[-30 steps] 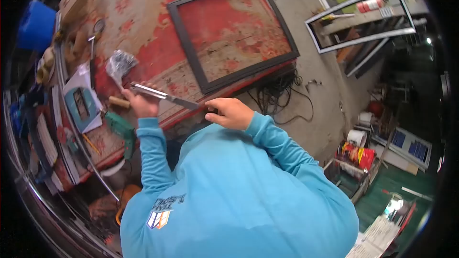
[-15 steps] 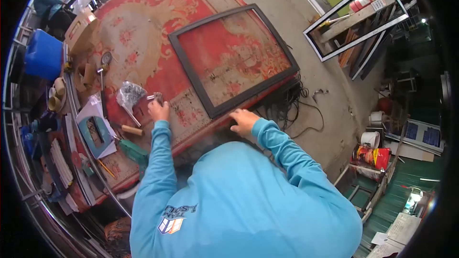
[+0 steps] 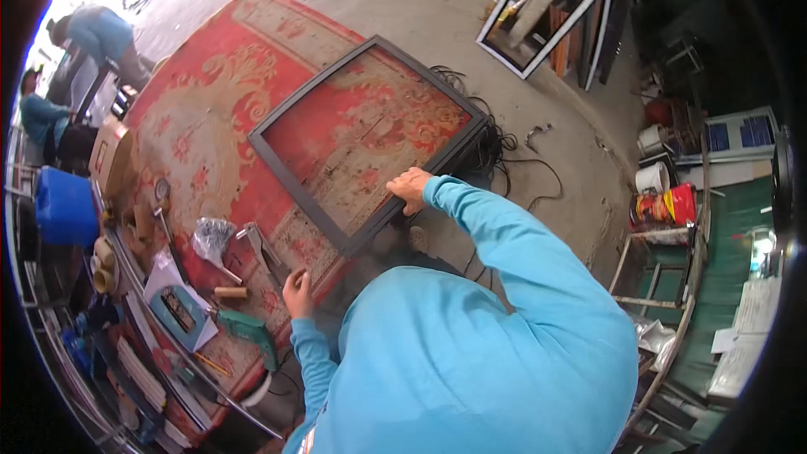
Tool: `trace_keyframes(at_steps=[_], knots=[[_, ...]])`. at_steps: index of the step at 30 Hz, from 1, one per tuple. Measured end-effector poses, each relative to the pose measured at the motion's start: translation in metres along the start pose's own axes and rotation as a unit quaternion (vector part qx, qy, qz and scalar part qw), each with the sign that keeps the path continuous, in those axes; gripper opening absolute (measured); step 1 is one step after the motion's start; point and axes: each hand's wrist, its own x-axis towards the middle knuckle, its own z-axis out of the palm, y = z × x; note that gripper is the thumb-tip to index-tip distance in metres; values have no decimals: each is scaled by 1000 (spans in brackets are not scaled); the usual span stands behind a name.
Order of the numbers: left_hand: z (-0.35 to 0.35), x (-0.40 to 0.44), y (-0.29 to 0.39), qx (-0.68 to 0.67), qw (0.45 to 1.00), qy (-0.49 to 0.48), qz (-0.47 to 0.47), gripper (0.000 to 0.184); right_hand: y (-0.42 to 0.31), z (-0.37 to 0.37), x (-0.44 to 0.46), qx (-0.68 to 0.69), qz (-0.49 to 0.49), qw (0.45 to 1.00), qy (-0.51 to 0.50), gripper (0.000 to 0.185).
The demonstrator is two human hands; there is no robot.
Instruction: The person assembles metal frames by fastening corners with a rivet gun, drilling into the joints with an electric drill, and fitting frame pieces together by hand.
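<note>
A dark rectangular frame (image 3: 303,195) lies on the red patterned carpet of the table (image 3: 197,139), along its near right edge. My right hand (image 3: 409,190) grips the frame's near bar, fingers curled over it. My left hand (image 3: 298,292) is at the table's near edge, off the frame, its fingers partly curled; whether anything is between them is unclear. Just beyond my left hand lies a metal tool with a dark blade (image 3: 262,254). Left of that are a clear plastic bag (image 3: 213,238), a wooden handle (image 3: 231,292) and a green drill (image 3: 249,334).
Black cables (image 3: 498,141) lie on the floor beyond the frame. A white-edged frame (image 3: 580,13) leans at the upper right. A blue container (image 3: 65,206) stands at the left. Two people (image 3: 101,34) (image 3: 42,113) are at the upper left. A metal rack (image 3: 660,286) is on the right.
The metal tool has been put down on the table and my left hand has left it. My right hand has taken hold of the frame, which has turned slightly. The view has shifted.
</note>
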Motion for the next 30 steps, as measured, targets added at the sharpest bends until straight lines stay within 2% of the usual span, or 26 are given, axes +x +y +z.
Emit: trace_keyframes(at_steps=[2, 4, 6, 8, 10, 11, 12, 13, 14, 15, 17, 18, 19, 21, 22, 23, 24, 26, 30], knots=[[-11, -15, 18, -36, 999, -16, -26, 28, -12, -30, -30, 3, -63, 988, 141, 58], [-16, -14, 18, -42, 998, -27, -37, 28, -11, -70, -56, -8, -88, 955, 283, 43], [-21, -9, 29, -20, 998, -47, -29, 28, -7, -125, -90, -40, -75, 927, 364, 26], [-21, 5, 44, -12, 997, -71, 0, 28, 6, -173, -130, 8, -64, 893, 444, 28], [-11, 26, 58, 14, 992, -113, 46, 28, 9, -223, -190, 25, 14, 868, 496, 35], [-3, 33, 69, 9, 991, -122, 45, 28, 14, -240, -220, 25, 45, 834, 550, 34], [7, 40, 82, 1, 989, -136, 63, 28, 17, -248, -254, 77, 143, 821, 547, 32], [17, 47, 91, -6, 985, -150, 81, 27, 24, -252, -283, 138, 138, 782, 591, 29], [28, 55, 93, 10, 982, -166, 84, 26, 26, -253, -316, 245, 238, 739, 580, 30], [41, 60, 93, 10, 979, -182, 90, 26, 43, -244, -346, 267, 223, 709, 614, 35], [73, 69, 99, 8, 970, -218, 108, 26, 39, -229, -398, 248, 276, 671, 642, 39], [87, 68, 107, 25, 965, -249, 75, 29, 43, -214, -426, 268, 335, 649, 629, 40], [103, 66, 116, 19, 962, -258, 85, 29, 47, -200, -452, 287, 389, 625, 613, 41], [127, 58, 133, 170, 919, -314, 169, 35, 51, -153, -489, 305, 392, 572, 652, 46], [141, 60, 124, 167, 909, -327, 195, 39, 45, -135, -501, 334, 399, 535, 666, 45], [151, 60, 129, 170, 906, -331, 200, 39, 40, -116, -512, 365, 405, 495, 677, 45], [162, 59, 135, 186, 904, -331, 194, 39, 43, -93, -525, 365, 410, 488, 678, 45], [184, 57, 142, 215, 898, -337, 186, 40, 52, -40, -551, 373, 424, 419, 712, 45], [239, 87, 125, 271, 879, -274, 281, 59, 61, 34, -595, 389, 437, 381, 715, 44]])
